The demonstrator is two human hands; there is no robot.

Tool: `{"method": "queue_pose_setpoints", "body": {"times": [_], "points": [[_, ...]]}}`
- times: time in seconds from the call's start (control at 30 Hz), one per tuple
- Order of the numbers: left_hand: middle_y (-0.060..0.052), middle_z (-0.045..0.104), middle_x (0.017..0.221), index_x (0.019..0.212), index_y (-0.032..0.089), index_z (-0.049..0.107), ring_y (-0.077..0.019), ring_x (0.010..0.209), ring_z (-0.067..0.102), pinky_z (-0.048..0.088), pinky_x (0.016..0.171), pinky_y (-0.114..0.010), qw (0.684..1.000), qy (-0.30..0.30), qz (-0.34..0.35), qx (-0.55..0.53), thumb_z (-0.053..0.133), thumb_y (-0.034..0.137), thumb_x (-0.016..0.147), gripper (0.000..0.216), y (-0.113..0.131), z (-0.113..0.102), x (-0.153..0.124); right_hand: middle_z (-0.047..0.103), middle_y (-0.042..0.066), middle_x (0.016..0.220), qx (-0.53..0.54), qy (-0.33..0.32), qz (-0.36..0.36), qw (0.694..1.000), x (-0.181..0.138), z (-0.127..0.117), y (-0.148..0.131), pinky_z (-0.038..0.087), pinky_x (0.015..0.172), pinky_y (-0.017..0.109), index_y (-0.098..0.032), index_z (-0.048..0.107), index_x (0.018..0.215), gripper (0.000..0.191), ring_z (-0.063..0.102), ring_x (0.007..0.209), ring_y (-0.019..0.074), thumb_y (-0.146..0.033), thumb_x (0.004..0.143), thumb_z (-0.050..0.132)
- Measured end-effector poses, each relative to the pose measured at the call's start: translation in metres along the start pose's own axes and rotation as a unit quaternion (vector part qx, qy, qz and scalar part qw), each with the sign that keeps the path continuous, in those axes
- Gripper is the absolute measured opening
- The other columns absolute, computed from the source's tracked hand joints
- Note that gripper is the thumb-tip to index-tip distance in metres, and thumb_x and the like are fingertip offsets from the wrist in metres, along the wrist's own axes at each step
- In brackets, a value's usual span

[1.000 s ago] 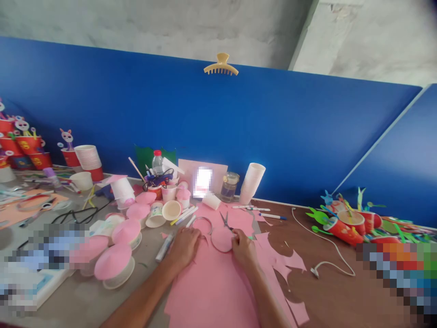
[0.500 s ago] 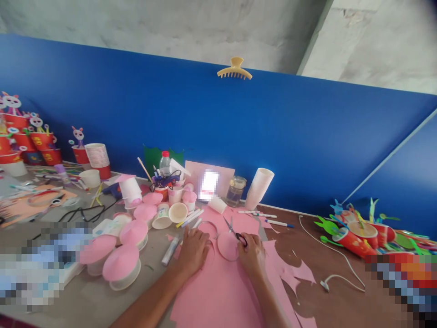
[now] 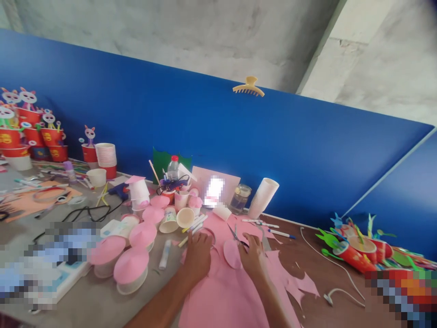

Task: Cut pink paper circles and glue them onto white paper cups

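Note:
A large pink paper sheet (image 3: pixel 221 291) lies on the table in front of me. My left hand (image 3: pixel 199 256) presses on its upper left part, fingers curled around the paper's edge. My right hand (image 3: pixel 251 256) is closed on scissors (image 3: pixel 235 235), whose blades point up and left. A pink paper circle (image 3: pixel 232 253) stands partly lifted between the two hands, just below the blades.
Cups topped with pink paper cones (image 3: pixel 131 269) stand at the left. White cups, pens (image 3: pixel 191 224), a water bottle (image 3: pixel 173 167), a jar (image 3: pixel 240 198) and a cup stack (image 3: pixel 262 197) line the blue partition (image 3: pixel 307 146). Pink scraps (image 3: pixel 303 287) and a white cable (image 3: pixel 341 278) lie right. Red craft cups (image 3: pixel 358 248) lie far right.
The camera view has swung, shifting everything right and down. The pink circle has lifted from lying flat to tilted up. My right hand with the scissors stays at its edge.

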State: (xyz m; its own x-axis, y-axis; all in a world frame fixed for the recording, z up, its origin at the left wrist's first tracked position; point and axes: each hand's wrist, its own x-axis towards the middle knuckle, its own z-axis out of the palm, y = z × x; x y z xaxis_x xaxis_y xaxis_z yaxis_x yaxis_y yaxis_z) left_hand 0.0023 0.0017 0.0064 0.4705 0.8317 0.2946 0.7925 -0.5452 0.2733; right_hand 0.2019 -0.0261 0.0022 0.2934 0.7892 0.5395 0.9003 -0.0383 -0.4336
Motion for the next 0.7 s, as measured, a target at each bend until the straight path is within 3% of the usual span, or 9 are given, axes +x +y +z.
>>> {"method": "queue_pose_setpoints", "body": {"times": [0.17, 0.37, 0.53, 0.7], "points": [[-0.008, 0.055, 0.117, 0.117, 0.021, 0.05, -0.0286, 0.117, 0.041, 0.006, 0.109, -0.058, 0.999, 0.016, 0.028, -0.029, 0.045, 0.008, 0.071, 0.048, 0.004, 0.004, -0.002, 0.059, 0.017, 0.113, -0.053, -0.092, 0.002, 0.994, 0.036, 0.013, -0.012, 0.041, 0.091, 0.04, -0.011, 0.055, 0.116, 0.035, 0.054, 0.109, 0.0296, -0.023, 0.083, 0.05], [-0.009, 0.055, 0.117, 0.12, 0.021, 0.049, -0.0292, 0.12, 0.039, 0.007, 0.11, -0.058, 0.998, 0.017, 0.027, -0.054, 0.045, 0.013, 0.076, 0.045, 0.004, 0.004, -0.002, 0.054, 0.018, 0.125, -0.05, -0.128, -0.005, 0.99, 0.086, 0.05, -0.024, 0.039, 0.095, 0.038, -0.011, 0.045, 0.128, 0.054, 0.05, 0.116, 0.0301, -0.028, 0.079, 0.059], [-0.011, 0.053, 0.12, 0.121, 0.021, 0.049, -0.0303, 0.122, 0.037, 0.01, 0.11, -0.058, 0.998, 0.019, 0.023, -0.06, 0.046, 0.016, 0.078, 0.043, 0.004, 0.004, -0.001, 0.052, 0.019, 0.126, -0.043, -0.153, 0.011, 0.987, 0.101, 0.075, -0.026, 0.039, 0.094, 0.042, -0.011, 0.039, 0.134, 0.068, 0.051, 0.115, 0.033, -0.022, 0.071, 0.063], [-0.01, 0.052, 0.122, 0.119, 0.021, 0.049, -0.029, 0.123, 0.037, 0.012, 0.111, -0.057, 0.995, 0.039, 0.017, -0.09, 0.045, 0.016, 0.079, 0.041, 0.006, 0.0, -0.001, 0.055, 0.016, 0.121, -0.024, -0.148, -0.008, 0.989, 0.098, 0.059, -0.023, 0.041, 0.09, 0.038, -0.013, 0.04, 0.133, 0.059, 0.054, 0.113, 0.0286, -0.013, 0.075, 0.05]]}}
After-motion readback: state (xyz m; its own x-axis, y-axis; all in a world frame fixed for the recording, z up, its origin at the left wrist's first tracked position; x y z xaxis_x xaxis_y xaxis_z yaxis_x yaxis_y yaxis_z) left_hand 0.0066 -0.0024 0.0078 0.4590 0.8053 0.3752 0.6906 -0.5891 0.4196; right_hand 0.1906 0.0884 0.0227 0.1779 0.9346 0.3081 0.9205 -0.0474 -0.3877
